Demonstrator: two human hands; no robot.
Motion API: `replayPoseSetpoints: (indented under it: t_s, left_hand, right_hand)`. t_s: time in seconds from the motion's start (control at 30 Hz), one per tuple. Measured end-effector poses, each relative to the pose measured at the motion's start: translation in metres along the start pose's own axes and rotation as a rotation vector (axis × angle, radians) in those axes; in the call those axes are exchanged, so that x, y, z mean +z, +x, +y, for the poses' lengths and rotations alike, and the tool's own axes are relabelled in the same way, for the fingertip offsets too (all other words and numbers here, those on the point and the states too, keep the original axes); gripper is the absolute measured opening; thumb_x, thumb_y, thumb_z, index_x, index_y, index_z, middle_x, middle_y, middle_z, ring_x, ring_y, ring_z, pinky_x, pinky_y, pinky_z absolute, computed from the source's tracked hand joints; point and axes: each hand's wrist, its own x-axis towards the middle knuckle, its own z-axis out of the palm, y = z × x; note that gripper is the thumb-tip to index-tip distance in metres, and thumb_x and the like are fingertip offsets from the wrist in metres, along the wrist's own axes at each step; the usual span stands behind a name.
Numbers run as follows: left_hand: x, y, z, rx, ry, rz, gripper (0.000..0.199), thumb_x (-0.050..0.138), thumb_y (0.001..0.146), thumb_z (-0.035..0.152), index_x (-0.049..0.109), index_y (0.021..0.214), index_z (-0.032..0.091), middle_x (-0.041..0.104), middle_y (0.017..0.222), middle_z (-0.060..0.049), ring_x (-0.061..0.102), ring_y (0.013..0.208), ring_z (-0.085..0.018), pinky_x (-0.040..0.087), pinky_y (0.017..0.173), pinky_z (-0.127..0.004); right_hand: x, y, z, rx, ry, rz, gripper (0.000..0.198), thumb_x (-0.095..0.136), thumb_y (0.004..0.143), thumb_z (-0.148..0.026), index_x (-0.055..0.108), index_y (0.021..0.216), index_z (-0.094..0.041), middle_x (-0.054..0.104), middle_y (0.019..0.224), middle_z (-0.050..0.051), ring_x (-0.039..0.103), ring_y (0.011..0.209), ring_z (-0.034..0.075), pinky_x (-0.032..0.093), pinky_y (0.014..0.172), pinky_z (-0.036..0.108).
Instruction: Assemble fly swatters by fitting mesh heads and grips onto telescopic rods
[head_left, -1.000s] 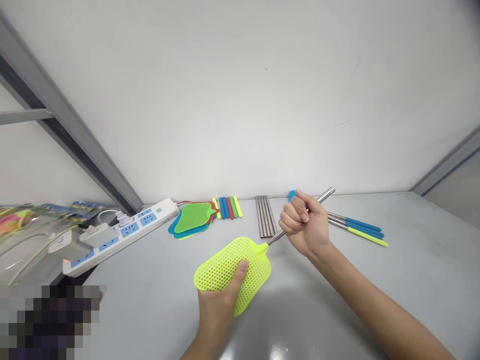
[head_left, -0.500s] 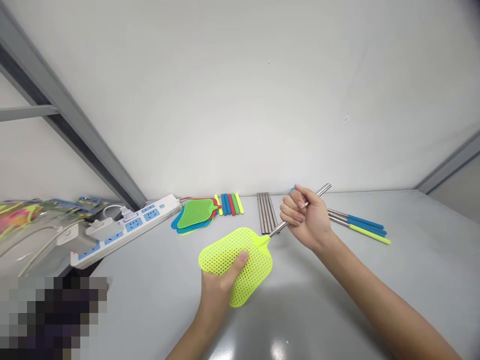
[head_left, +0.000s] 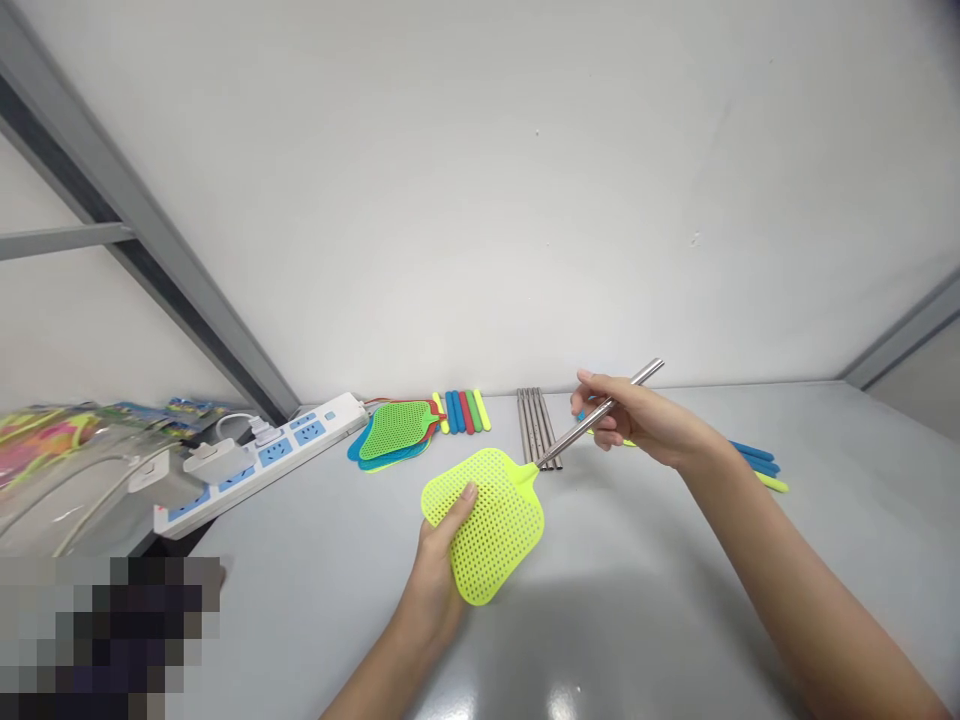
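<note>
My left hand (head_left: 439,560) grips the lower left side of a yellow-green perforated fly swatter head (head_left: 499,530), thumb on its face and the other fingers hidden behind. A bare silver metal rod (head_left: 574,437) runs from the head's neck up to the right. My right hand (head_left: 634,415) is at the rod's upper part, its fingers apart and loosely curved, with the rod lying across them rather than gripped. Behind the rod's lower end lie several loose metal rods (head_left: 534,430). Partly hidden by my right wrist are rods with blue grips (head_left: 754,457) and a yellow grip (head_left: 772,482).
Stacked swatter heads (head_left: 397,430), green on top, lie at the back left beside a row of coloured grip sleeves (head_left: 466,412). A white power strip (head_left: 259,465) with plugs and cables is at the left, near clear plastic packaging (head_left: 52,470). A white wall (head_left: 480,200) rises behind the grey table (head_left: 300,620).
My right hand has loosened from a closed fist around the rod to spread fingers. The swatter head has shifted slightly right with my left hand, and the view has moved a little.
</note>
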Motion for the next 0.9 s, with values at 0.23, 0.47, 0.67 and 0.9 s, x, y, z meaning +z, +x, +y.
replayPoseSetpoints:
  t_s: [0.23,0.47,0.67,0.9]
  left_hand:
    - [-0.005,0.003,-0.001,0.097,-0.023,-0.085,0.032,0.056,0.070,0.029,0.056,0.099,0.015,0.061,0.096,-0.007,0.058,0.080,-0.019,0.047,0.069,-0.026]
    - [-0.009,0.009,0.002,0.207,0.050,-0.047,0.032,0.054,0.070,0.032,0.055,0.098,0.017,0.060,0.100,-0.006,0.058,0.080,-0.018,0.044,0.070,-0.025]
    - [-0.011,0.012,0.002,0.403,0.322,0.095,0.058,0.053,0.071,0.033,0.026,0.122,0.028,0.045,0.117,-0.007,0.050,0.096,-0.019,0.041,0.076,-0.030]
    - [-0.007,0.002,-0.003,1.008,1.275,0.275,0.049,0.050,0.073,0.028,0.035,0.119,0.030,0.022,0.131,-0.005,0.019,0.120,-0.024,0.015,0.094,-0.040]
  right_hand:
    - [-0.009,0.001,-0.001,-0.043,-0.013,0.042,0.032,0.048,0.071,-0.046,0.057,0.064,-0.016,0.034,0.043,-0.004,0.032,0.042,0.007,0.030,0.041,0.020]
    - [-0.010,0.004,0.002,-0.109,0.028,0.054,0.026,0.053,0.069,-0.040,0.058,0.069,-0.015,0.042,0.052,-0.003,0.037,0.045,0.006,0.034,0.046,0.020]
    - [-0.010,0.008,0.004,-0.162,0.024,0.044,0.023,0.054,0.070,-0.036,0.060,0.075,-0.014,0.047,0.059,-0.001,0.043,0.051,0.006,0.037,0.053,0.021]
    - [-0.003,0.007,0.005,-0.196,-0.057,-0.002,0.024,0.049,0.074,-0.035,0.059,0.078,-0.014,0.047,0.060,-0.001,0.046,0.052,0.007,0.038,0.054,0.022]
